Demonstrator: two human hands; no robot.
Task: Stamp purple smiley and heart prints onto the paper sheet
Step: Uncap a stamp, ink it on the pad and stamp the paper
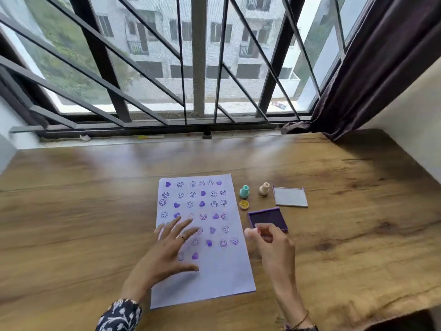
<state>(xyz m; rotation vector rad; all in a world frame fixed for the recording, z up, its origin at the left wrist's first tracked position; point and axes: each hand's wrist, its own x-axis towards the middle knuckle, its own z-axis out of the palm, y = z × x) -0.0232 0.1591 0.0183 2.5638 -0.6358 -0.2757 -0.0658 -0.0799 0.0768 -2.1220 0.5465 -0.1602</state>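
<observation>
The paper sheet point(202, 240) lies lengthwise away from the person on the wooden table point(95, 187), rows of purple smileys and hearts filling its upper part, the left hand point(167, 249) spread flat on it, the right hand point(269, 240) pinching what may be a stamp beside the purple ink pad point(267, 217).

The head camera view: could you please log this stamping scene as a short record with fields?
surface: wooden table by a barred window
paper sheet: rows of purple smileys and hearts, lower part blank
left hand: flat on the sheet, fingers spread
right hand: pinching a small blurred item, probably a stamp, at the ink pad
idle stamps: teal stamp, beige stamp, yellow stamp
ink pad lid: lying beside the pad
</observation>
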